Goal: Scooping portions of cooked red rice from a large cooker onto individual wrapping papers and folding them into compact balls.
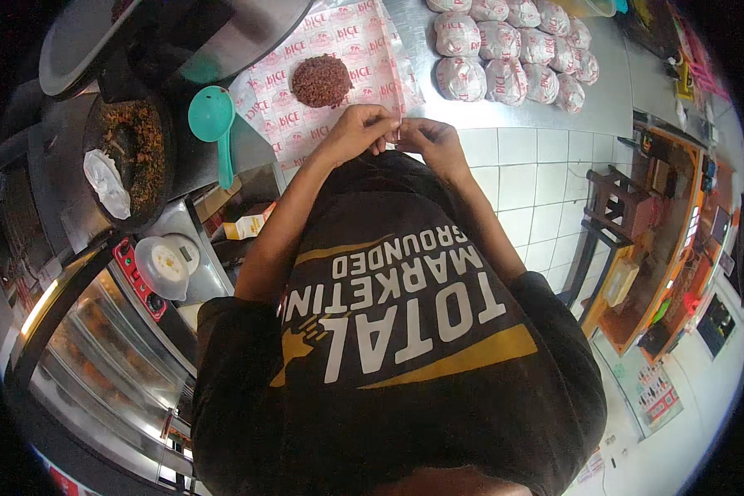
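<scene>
A sheet of red-printed food wrapping paper (pixel 279 80) lies on the metal counter. On it sits a rounded mound of reddish-brown rice (pixel 322 80). My left hand (pixel 363 130) pinches the near right part of the sheet between thumb and fingers. Close beside it, my right hand (pixel 431 137) also pinches the paper's edge. Along the right side, a strip of the sheet stands raised up to my fingers. Rows of round wrapped parcels (pixel 499 42) in the same kind of printed paper stand to the right.
To the left lies a turquoise ladle (pixel 209 113). Past it, a dark pan (pixel 130 161) holds brown crumbly food and a crumpled white plastic bag (pixel 106 183). A kitchen scale (pixel 161 260) with a bowl on it stands lower left. A wooden stool (pixel 620 204) is at right.
</scene>
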The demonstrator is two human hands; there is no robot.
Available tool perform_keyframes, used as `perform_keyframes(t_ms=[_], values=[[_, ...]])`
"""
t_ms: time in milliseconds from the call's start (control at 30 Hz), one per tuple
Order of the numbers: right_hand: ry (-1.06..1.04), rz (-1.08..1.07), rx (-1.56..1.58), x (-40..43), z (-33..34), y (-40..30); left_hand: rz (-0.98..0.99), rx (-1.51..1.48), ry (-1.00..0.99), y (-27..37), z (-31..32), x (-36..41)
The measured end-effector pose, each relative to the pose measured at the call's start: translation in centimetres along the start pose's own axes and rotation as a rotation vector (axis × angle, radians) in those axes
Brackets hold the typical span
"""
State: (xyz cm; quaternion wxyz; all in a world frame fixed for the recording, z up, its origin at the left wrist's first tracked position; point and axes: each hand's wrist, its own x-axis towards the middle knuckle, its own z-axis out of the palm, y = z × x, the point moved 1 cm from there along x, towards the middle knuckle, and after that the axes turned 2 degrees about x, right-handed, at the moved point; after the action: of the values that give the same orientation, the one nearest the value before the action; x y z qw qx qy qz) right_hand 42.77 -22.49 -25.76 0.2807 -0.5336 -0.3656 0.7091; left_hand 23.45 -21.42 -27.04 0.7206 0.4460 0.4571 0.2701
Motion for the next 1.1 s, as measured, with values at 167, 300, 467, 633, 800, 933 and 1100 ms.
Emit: perform_keyframes(t_ms=[167, 300, 467, 633, 800, 933, 1100], values=[[0.033, -0.01, 0.053, -0.1, -0.4, 0.3, 0.024, 0.066, -0.003, 0.5, 0.3, -0.1], [0.026, 0.055, 0.032, -0.7, -0.5, -0.3, 0.017, 0.036, -0.019, 0.6, 0.5, 0.0], [0.009, 0.054, 0.024, -1.1, -0.5, -0.6, -0.038, 0.055, -0.037, 0.8, 0.6, 0.0], [0.009, 0.071, 0.028, -1.3, -0.2, -1.1, -0.028, 0.034, -0.046, 0.4, 0.6, 0.2], [0.002, 0.092, 0.064, -1.1, -0.4, -0.7, -0.029, 0.049, -0.036, 0.4, 0.6, 0.1], [-0.013, 0.084, 0.062, -1.4, -0.3, -1.3, -0.013, 0.038, -0.034, 0.4, 0.5, 0.1], [-0.012, 0.091, 0.065, -1.4, -0.3, -1.4, -0.012, 0.032, -0.03, 0.1, 0.5, 0.2]])
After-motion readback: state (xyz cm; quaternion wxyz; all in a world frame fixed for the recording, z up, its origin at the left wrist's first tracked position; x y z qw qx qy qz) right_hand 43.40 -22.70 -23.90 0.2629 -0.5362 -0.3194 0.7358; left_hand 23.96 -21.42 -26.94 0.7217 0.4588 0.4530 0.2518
